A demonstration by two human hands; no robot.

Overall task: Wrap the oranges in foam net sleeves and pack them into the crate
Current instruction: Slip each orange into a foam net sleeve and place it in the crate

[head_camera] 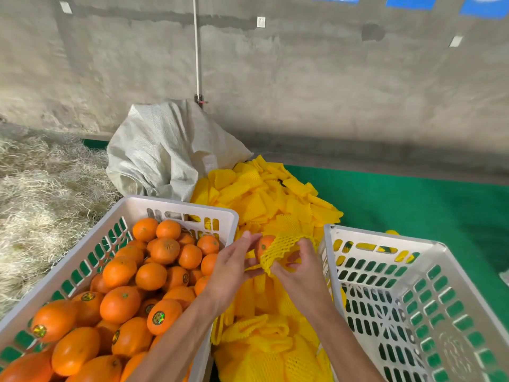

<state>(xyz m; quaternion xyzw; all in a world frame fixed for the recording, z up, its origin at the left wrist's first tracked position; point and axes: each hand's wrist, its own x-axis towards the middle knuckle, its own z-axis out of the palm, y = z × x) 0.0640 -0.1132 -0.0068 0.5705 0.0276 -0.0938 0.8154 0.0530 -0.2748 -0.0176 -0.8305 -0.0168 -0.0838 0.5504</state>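
Observation:
Between the two crates, my left hand (234, 261) holds a small orange (263, 244) by its left side. A yellow foam net sleeve (281, 249) is stretched partway over the orange's right half, and my right hand (296, 267) pinches that sleeve at its lower edge. The white crate on the left (181, 206) is full of several bare oranges (162, 250), some with round stickers. The white slatted crate on the right (385, 235) holds no fruit that I can see.
A heap of loose yellow foam sleeves (264, 194) runs between the crates from far to near. Behind it slumps a white woven sack (159, 150). Straw (41, 188) covers the floor at the left, a green mat (413, 205) lies at the right, and a concrete wall stands behind.

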